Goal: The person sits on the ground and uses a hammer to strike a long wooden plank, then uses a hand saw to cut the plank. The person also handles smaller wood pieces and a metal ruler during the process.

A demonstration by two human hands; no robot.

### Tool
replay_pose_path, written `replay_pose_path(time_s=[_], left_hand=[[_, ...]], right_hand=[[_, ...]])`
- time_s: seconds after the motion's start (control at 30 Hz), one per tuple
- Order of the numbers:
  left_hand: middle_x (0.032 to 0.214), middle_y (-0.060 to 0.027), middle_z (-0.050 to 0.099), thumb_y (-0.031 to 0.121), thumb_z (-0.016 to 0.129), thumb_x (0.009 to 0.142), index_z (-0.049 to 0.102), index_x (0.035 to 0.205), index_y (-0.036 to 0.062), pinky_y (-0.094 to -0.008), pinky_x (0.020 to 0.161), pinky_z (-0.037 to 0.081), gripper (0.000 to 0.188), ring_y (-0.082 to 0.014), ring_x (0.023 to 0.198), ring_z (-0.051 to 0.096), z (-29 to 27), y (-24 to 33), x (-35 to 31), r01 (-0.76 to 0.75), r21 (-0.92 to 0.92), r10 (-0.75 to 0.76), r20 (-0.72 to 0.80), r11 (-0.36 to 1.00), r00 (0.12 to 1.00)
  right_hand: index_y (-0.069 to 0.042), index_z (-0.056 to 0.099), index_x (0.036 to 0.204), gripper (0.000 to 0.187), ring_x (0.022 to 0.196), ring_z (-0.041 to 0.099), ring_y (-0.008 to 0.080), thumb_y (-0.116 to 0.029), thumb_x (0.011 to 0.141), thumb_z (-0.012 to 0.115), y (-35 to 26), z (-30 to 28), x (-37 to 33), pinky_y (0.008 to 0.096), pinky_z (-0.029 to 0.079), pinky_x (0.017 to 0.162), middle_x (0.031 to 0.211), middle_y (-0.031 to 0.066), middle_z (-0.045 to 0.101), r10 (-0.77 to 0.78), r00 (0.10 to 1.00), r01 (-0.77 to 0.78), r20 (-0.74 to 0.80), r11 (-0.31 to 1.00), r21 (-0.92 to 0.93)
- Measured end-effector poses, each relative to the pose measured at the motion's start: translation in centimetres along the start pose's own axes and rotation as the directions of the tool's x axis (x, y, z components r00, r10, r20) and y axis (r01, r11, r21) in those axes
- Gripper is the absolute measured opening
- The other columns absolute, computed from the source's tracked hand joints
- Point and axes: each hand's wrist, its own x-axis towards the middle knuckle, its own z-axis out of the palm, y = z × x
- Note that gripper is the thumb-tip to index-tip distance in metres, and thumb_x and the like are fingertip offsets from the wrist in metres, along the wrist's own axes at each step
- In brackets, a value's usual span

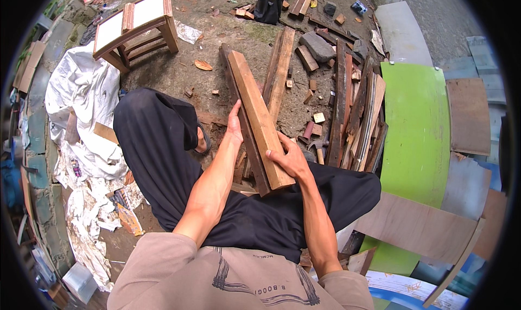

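We are looking down through 1 head-worn fisheye camera, facing forward over the wearer's printed T-shirt [239, 280] close below, with 2 wooden battens [258, 114] nearby at centre and littered ground [163, 74] beyond.

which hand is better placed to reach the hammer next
Probably the right hand: it is nearer the hammer, while the left hand is across the dark bar and pale bar. The right would have to let go first.
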Motion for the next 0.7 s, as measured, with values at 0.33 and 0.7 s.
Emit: replay_pose_path(time_s=[0.33,0.7], left_hand=[[0.116,-0.0167,0.066,0.057,0.061,0.089,0.058,0.128,0.0034,-0.0496,0.094,0.052,0.067,-0.0311,0.104,0.065,-0.6,-0.2,0.0,-0.011,0.033,0.011,-0.025,0.999,1.0],[0.113,-0.015,0.067,0.061,0.07,0.08,0.059,0.126,0.0052,-0.0479,0.091,0.053,0.073,-0.0281,0.101,0.066,-0.1,-0.8,0.3,0.016,0.127,-0.012,-0.035,0.992,0.999]], right_hand=[[0.001,0.045,0.143,0.087,0.116,0.062,0.0351,-0.039,0.073,0.074,-1.4,0.3,-0.7,0.0388,0.047,0.1,0.123,0.0262,0.064,-0.027,1.0,0.026,-0.002,0.997,-0.078],[0.002,0.031,0.15,0.089,0.122,0.058,0.0378,-0.038,0.077,0.065,0.0,-0.2,-0.2,0.0392,0.044,0.104,0.132,0.0302,0.056,0.074,0.995,-0.064,0.063,0.985,-0.158]])
